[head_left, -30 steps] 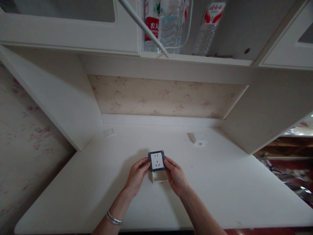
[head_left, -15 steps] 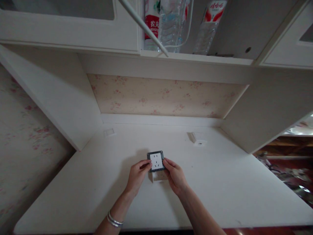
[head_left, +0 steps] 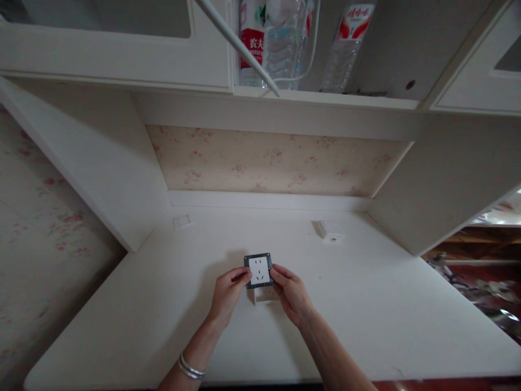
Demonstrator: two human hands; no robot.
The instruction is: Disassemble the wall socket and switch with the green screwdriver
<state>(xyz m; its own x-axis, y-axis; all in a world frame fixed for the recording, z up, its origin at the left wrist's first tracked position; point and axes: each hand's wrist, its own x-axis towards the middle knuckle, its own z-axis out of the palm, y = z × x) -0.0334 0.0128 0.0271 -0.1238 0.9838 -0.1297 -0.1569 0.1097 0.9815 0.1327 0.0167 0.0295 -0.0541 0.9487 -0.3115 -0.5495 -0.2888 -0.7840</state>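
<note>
A wall socket [head_left: 259, 270] with a white slotted face and a dark frame is held up above the white desk. My right hand [head_left: 293, 290] grips its right edge between thumb and fingers. On the left edge, my left hand [head_left: 230, 293] is closed in a pinch, thumb and forefinger touching the frame. A tiny shiny spot shows at those fingertips, too small to name. Just below the socket lies an open white box [head_left: 266, 295] on the desk, partly hidden by the socket and my right hand.
On the white desk [head_left: 366, 304], a thin white frame [head_left: 183, 221] lies back left and a small white box [head_left: 330, 231] back right. Overhead, a shelf holds plastic bottles [head_left: 345, 49]; a white rod [head_left: 240, 46] hangs in front. Side panels [head_left: 93, 157] flank the desk.
Almost nothing differs. The socket and both hands have shifted very slightly left, with the same hold.
</note>
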